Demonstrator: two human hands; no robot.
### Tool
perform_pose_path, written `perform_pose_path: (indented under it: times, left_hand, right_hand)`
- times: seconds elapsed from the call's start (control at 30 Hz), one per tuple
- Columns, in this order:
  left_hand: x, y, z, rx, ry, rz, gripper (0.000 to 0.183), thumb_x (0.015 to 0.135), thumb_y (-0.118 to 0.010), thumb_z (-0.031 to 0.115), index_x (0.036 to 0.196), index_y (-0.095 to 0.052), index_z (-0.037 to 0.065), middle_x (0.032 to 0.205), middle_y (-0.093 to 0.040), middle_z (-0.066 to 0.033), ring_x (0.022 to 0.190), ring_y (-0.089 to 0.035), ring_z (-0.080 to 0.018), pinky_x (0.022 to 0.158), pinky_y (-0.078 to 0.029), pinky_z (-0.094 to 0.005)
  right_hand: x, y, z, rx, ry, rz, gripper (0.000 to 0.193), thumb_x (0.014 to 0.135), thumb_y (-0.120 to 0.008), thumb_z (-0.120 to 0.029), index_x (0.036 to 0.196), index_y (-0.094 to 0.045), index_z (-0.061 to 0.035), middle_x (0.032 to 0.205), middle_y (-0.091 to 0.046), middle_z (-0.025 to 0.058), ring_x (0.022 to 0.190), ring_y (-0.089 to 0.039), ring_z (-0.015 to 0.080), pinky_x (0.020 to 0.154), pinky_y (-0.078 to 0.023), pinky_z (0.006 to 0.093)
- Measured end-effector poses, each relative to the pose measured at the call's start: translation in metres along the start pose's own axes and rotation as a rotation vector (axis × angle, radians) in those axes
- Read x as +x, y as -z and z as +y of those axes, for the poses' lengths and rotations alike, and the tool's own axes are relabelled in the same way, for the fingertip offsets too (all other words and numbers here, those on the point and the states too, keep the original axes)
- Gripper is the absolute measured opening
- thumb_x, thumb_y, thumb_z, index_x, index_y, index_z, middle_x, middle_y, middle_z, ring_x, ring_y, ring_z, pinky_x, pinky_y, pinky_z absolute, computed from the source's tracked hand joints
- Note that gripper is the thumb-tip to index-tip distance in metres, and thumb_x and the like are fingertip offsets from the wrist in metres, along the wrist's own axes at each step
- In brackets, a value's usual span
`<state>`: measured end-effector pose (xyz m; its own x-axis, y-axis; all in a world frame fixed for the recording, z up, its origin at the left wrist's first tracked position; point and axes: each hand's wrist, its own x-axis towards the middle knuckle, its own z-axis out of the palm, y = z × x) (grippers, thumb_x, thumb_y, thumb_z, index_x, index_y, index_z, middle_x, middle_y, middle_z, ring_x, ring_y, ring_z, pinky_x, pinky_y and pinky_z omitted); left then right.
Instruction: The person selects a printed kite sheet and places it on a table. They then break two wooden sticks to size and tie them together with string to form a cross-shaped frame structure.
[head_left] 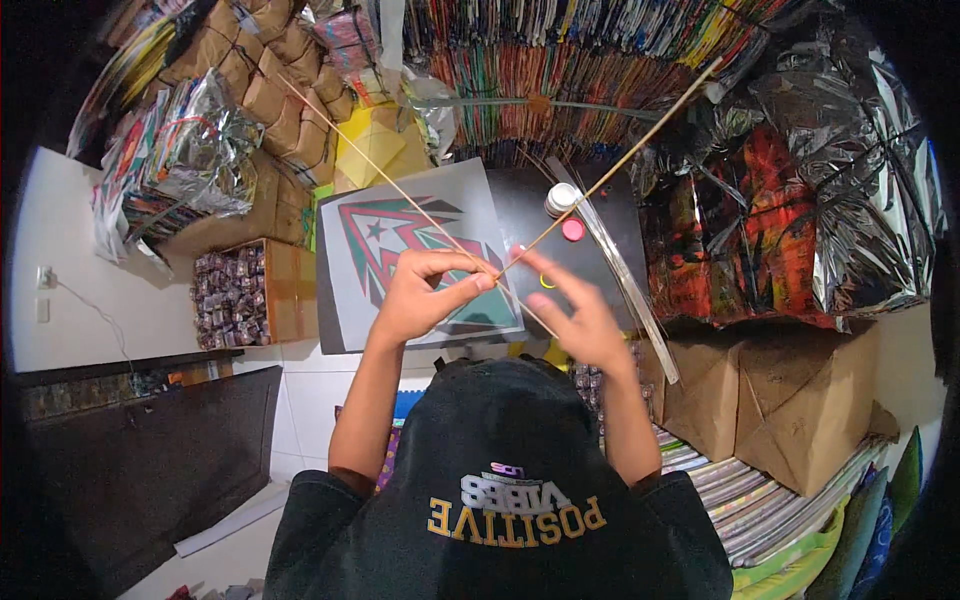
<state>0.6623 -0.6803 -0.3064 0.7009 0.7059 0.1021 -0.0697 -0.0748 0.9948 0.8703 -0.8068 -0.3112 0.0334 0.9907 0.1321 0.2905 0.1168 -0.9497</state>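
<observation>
My left hand (430, 290) pinches two thin bamboo sticks where they cross, between thumb and fingertips. One stick (370, 157) slants up to the far left; the other, a thicker bamboo stick (640, 140), reaches to the far right. Just right of the crossing is my right hand (585, 320), its fingers apart and a little blurred, with nothing visible in them. Beneath the left hand lies a pale sheet (340, 310) with a red, green and black angular pattern and a star.
The dark table (515, 190) bears a white jar (562, 200), a pink round piece (573, 230), a yellow ring (547, 281) and long pale strips (625, 270). Stacked folded sheets (540, 80) line the back. Cardboard boxes (800, 400) stand right, an open carton (290, 290) left.
</observation>
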Motion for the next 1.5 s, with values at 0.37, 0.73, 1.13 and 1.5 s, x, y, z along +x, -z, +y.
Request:
perform_pose_path:
  times: [0.37, 0.73, 1.13, 1.5]
  left_hand:
    - [0.009, -0.002, 0.001, -0.124, 0.037, 0.249, 0.014, 0.090, -0.073, 0.007, 0.099, -0.076, -0.004, 0.096, -0.075, -0.0105, 0.089, -0.068, -0.0131, 0.078, -0.054, -0.0280]
    - [0.001, -0.032, -0.027, 0.429, -0.331, 0.144, 0.016, 0.080, -0.074, 0.003, 0.096, -0.076, 0.001, 0.091, -0.075, -0.0134, 0.085, -0.071, -0.0275, 0.084, -0.050, -0.0362]
    - [-0.008, 0.011, -0.036, 0.574, -0.119, 0.219, 0.014, 0.071, -0.072, 0.008, 0.083, -0.072, -0.001, 0.083, -0.071, -0.0112, 0.079, -0.070, -0.0262, 0.079, -0.052, -0.0353]
    - [-0.019, 0.045, -0.029, 0.128, 0.071, 0.136, 0.008, 0.081, -0.072, 0.004, 0.084, -0.073, -0.003, 0.084, -0.072, -0.0074, 0.084, -0.065, -0.0143, 0.078, -0.050, -0.0293]
  right_hand:
    - [0.004, -0.033, -0.006, 0.350, -0.112, -0.078, 0.026, 0.106, -0.049, -0.019, 0.113, -0.064, 0.0006, 0.099, -0.063, 0.0026, 0.099, -0.057, 0.0099, 0.091, -0.045, 0.0265]
    - [0.014, -0.031, -0.026, 0.918, -0.430, 0.103, 0.018, 0.107, -0.049, -0.022, 0.110, -0.060, -0.0073, 0.069, -0.045, -0.0091, 0.041, -0.027, -0.0035, 0.036, -0.016, 0.0182]
    - [0.000, 0.033, -0.038, 0.125, -0.230, -0.030, 0.018, 0.099, -0.060, -0.014, 0.104, -0.070, 0.0004, 0.093, -0.070, 0.0018, 0.086, -0.058, 0.0074, 0.078, -0.047, 0.0247]
    - [-0.045, 0.135, -0.002, -0.423, -0.471, 0.486, 0.016, 0.092, -0.067, -0.013, 0.097, -0.073, 0.0007, 0.082, -0.070, 0.0061, 0.072, -0.059, 0.0099, 0.066, -0.045, 0.0258]
